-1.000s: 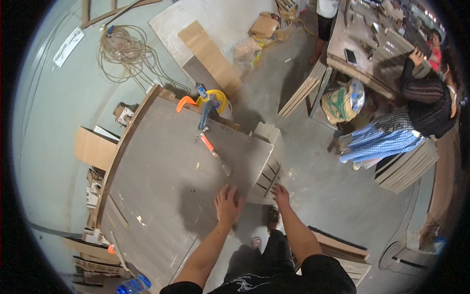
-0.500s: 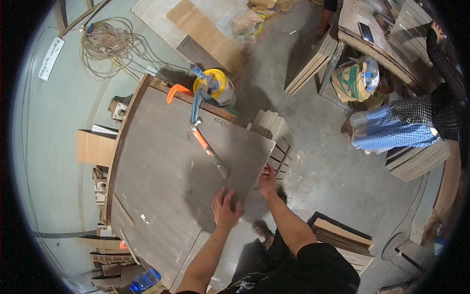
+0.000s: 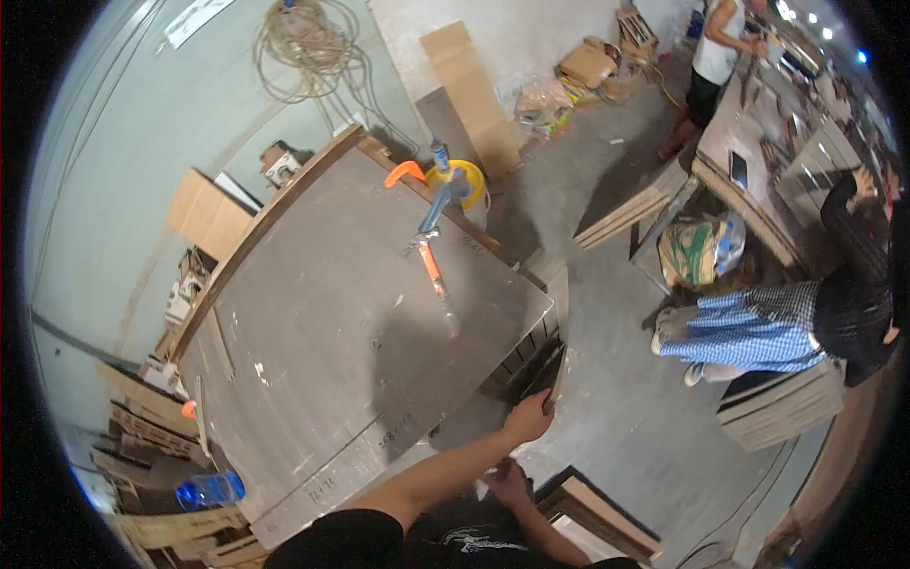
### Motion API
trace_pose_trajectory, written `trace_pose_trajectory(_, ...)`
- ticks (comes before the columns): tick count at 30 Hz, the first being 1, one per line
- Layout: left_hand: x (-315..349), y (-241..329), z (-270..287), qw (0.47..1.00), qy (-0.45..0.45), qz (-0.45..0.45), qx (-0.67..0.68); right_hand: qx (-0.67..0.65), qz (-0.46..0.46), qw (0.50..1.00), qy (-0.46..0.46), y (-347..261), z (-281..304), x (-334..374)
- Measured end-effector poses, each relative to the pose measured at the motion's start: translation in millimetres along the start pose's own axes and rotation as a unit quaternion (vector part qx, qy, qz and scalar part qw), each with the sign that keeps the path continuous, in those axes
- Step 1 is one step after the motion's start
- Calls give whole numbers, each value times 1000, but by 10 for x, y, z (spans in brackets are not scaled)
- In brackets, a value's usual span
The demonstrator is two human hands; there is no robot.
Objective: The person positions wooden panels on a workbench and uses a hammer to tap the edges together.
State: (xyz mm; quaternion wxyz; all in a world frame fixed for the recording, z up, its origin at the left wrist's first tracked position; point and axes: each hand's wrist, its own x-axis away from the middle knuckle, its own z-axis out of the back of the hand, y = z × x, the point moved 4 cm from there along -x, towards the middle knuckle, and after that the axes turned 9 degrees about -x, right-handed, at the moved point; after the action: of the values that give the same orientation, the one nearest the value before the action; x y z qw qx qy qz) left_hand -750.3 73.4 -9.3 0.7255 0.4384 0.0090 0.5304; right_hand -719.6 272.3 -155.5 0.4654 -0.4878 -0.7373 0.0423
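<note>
My left hand [image 3: 529, 417] reaches out past the worktable's near right corner, fingers closed on the near edge of a thin dark panel [image 3: 540, 373] with a pale edge. The panel stands tilted beside a stack of slatted boards [image 3: 524, 354], partly under the tabletop. Close to my body, just below the left forearm, is my right hand [image 3: 509, 480]. Its fingers are curled, and what they hold, if anything, is hidden. On the grey tabletop [image 3: 313, 294] lies a hammer [image 3: 434, 275] with an orange and black handle, its head against a blue-grey clamp or bar [image 3: 438, 207].
A yellow-rimmed bucket [image 3: 482, 186] stands beyond the table's far edge. Boards [image 3: 592, 517] lean by my right side. To the right, a person in a blue checked apron [image 3: 749, 322] is near another bench [image 3: 725, 180]; another person [image 3: 716, 66] stands farther back. A blue bottle [image 3: 210, 490] lies at left.
My left hand has left the tabletop and swung right onto the dark panel. My right hand has drawn back from the board stack toward my body. The view has turned.
</note>
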Motion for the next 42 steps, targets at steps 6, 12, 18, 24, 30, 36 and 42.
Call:
trace_pose_trajectory(6, 350, -276, -76, 998, 56, -32, -6, 362, 206, 908, -41, 477, 290, 157)
trace_pose_trajectory(12, 1194, 368, 1209, 984, 128, -84, 87, 120, 32, 992, -36, 452, -87, 396)
trace_pose_trajectory(18, 2449, 250, 2052, 938, 118, -158, 286, -193, 68, 977, -62, 133, -1166, 651)
trace_pose_trajectory(24, 3867, -838, 2814, 857, 199, -256, 401, -220, 178, 957, -56, -423, -1493, 909)
trace_pose_trajectory(30, 4698, -2357, 2586, 861, 81, -139, 482, 128, 383, 909, 98, -1438, -1716, 1190)
trace_pose_trajectory(36, 4507, -2892, 2408, 808, 233, 18, 541, 371, 443, 816, -27, -1779, -3051, 916)
trace_pose_trajectory(42, 4494, -3502, 2227, 630, 443, 128, 625, 476, 271, 835, -55, -1327, -3822, -292)
